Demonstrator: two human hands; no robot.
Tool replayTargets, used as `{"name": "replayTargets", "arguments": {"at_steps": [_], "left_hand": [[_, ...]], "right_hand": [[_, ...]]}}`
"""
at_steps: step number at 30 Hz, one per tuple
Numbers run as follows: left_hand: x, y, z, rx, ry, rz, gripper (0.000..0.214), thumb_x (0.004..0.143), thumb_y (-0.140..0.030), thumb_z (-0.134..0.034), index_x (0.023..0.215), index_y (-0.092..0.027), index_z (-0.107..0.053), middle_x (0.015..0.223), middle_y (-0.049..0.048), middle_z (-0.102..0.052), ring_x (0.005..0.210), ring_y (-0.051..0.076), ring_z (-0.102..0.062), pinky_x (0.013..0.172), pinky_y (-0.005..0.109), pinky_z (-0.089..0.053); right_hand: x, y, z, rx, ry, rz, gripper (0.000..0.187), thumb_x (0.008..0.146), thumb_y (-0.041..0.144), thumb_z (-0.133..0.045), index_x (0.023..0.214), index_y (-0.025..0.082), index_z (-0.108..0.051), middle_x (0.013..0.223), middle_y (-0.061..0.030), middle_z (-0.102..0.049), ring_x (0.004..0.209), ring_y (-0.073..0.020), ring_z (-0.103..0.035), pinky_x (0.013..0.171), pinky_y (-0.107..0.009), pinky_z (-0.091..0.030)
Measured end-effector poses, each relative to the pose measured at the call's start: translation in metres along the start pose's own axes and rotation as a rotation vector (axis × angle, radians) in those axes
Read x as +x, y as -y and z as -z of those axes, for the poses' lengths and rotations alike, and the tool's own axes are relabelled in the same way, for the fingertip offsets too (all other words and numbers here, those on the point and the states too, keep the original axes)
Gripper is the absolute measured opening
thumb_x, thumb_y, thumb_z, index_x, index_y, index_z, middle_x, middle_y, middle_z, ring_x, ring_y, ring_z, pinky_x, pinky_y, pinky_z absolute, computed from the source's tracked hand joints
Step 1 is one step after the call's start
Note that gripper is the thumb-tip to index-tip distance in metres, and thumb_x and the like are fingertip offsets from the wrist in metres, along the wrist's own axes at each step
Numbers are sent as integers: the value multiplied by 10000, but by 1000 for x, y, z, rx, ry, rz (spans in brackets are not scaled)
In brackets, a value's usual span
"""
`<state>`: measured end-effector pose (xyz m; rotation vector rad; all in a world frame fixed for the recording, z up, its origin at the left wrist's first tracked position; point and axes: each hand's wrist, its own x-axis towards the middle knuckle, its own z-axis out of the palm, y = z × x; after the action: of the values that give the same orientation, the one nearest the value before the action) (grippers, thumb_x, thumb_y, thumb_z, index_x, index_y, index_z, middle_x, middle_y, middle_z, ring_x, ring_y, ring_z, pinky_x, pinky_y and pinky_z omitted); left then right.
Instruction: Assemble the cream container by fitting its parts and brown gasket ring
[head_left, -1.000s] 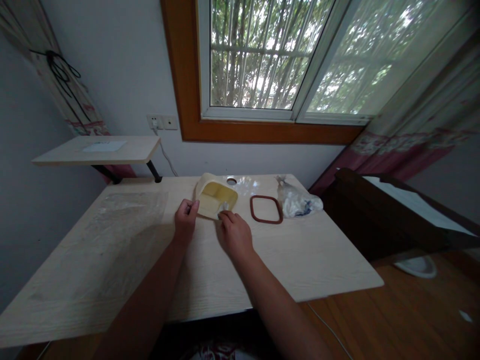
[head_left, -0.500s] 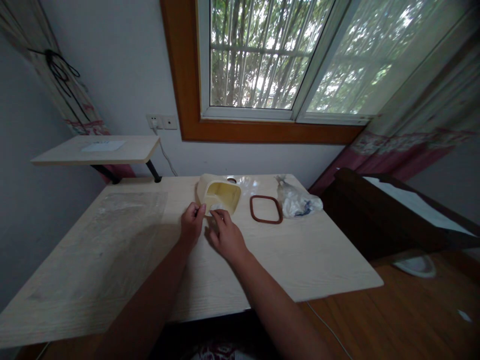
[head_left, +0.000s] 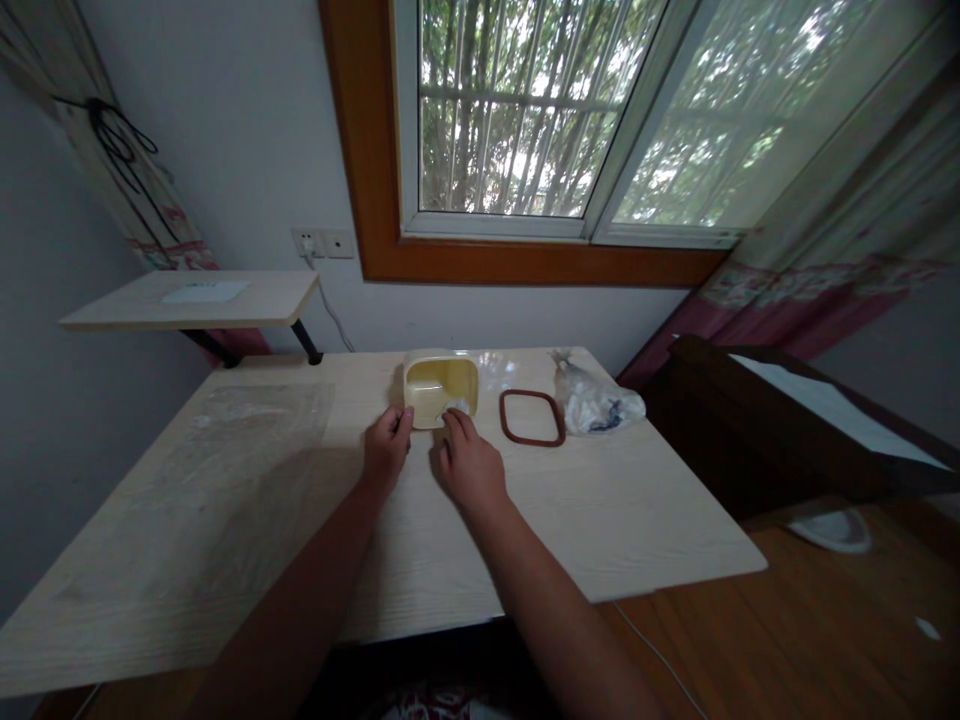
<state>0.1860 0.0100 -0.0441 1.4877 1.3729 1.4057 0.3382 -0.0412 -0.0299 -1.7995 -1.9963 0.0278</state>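
Observation:
A pale yellow plastic container is tipped with its opening facing me near the back of the table. At its lower left corner, my left hand grips the rim between thumb and fingers. My right hand pinches a crumpled white tissue or cloth against the lower right inner edge. To the right lies a brown, rounded-square ring, apart from both hands.
A knotted clear plastic bag with white contents rests by the table's right edge. Clear plastic sheeting lies flat at the left. Behind it stands a small raised shelf on black legs.
The container has turned so that its opening faces me more squarely. My right hand has moved the white piece rightward along the rim. My left hand stays at the left corner.

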Motion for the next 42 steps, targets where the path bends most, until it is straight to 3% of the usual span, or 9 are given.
{"name": "replayTargets", "arguments": {"at_steps": [6,15,28,37,42], "left_hand": [[0,2,-1,16,14,-13,413,922,-496,-579,626,-221,-493,459,-54,-464,466,122,-447,540,236,-353],[-1,7,-5,190,112,-71,435,944,-531,-508,647,-216,-472,475,-60,-464,483,114,-470,546,230,-357],[-1,6,-4,132,104,-56,431,946,-521,-509,646,-213,-481,471,-61,-462,476,111,-462,542,227,-362],[-2,7,-5,139,110,-58,428,939,-523,-516,645,-214,-471,474,-62,-462,473,109,-465,533,223,-356],[-2,3,-5,134,98,-41,437,934,-520,-512,623,-216,-459,464,-59,-457,467,110,-458,532,229,-355]], "right_hand": [[0,-3,-2,4,1,-32,547,944,264,-483,1486,194,-464,1561,-115,-463,1065,-246,-699,815,-350,-604],[-1,7,-3,201,84,133,593,938,237,-470,1529,227,-411,1584,-62,-443,1225,-201,-622,977,-322,-554],[4,-8,2,-27,96,-106,592,936,270,-457,1524,215,-420,1604,-95,-407,1097,-248,-691,854,-382,-595],[0,5,-2,186,99,109,601,929,237,-477,1528,219,-424,1587,-74,-439,1222,-217,-627,978,-338,-558],[-1,4,2,172,87,112,601,924,223,-481,1523,233,-434,1581,-55,-452,1218,-210,-631,995,-334,-549]]}}
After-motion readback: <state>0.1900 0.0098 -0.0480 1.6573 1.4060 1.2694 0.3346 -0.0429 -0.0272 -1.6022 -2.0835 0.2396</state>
